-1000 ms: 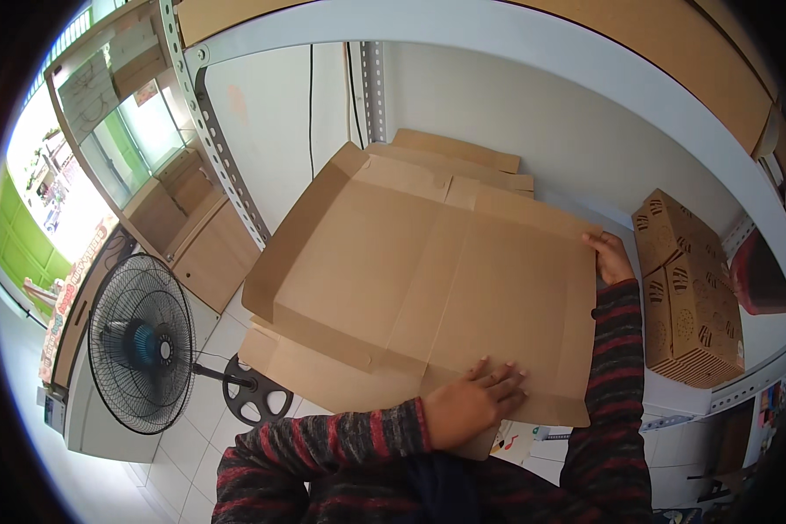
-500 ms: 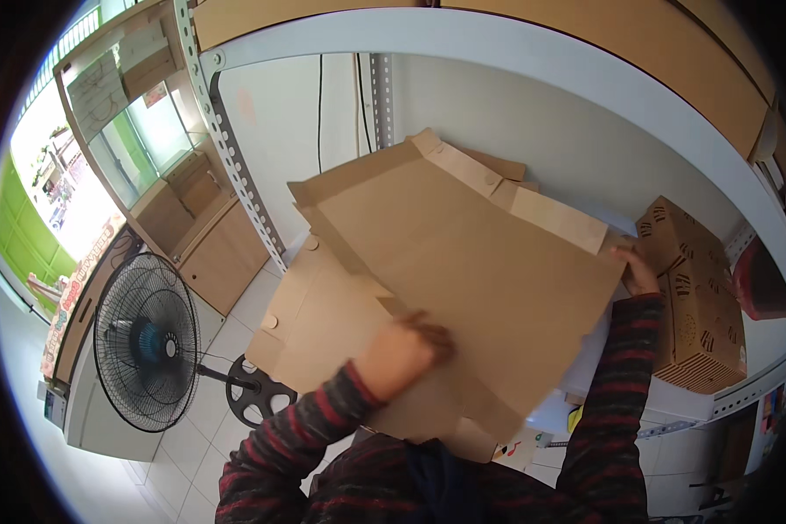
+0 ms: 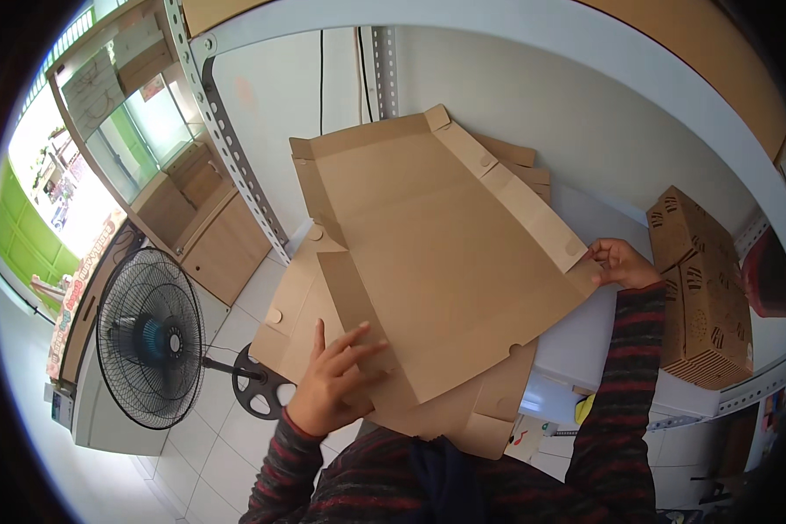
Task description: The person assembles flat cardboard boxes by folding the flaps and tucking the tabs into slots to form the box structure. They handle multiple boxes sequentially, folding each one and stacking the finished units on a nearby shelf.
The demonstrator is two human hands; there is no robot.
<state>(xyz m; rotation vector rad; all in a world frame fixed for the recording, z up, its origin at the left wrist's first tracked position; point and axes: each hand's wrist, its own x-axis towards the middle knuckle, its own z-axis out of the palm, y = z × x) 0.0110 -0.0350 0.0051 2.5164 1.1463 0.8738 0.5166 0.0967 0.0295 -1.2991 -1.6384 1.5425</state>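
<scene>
Well, in the head view, the person's right hand (image 3: 618, 266) pinches the right corner of a creased cardboard sheet (image 3: 428, 236) between thumb and fingers. The left hand (image 3: 336, 384) has its fingers spread at the sheet's near left flap; whether they touch it, I can't tell. That sheet lies askew over more flat cardboard (image 3: 288, 293) on a pale shelf (image 3: 576, 349), with patterned brown boxes (image 3: 699, 301) to the right and a black fan (image 3: 153, 339) standing off left.
</scene>
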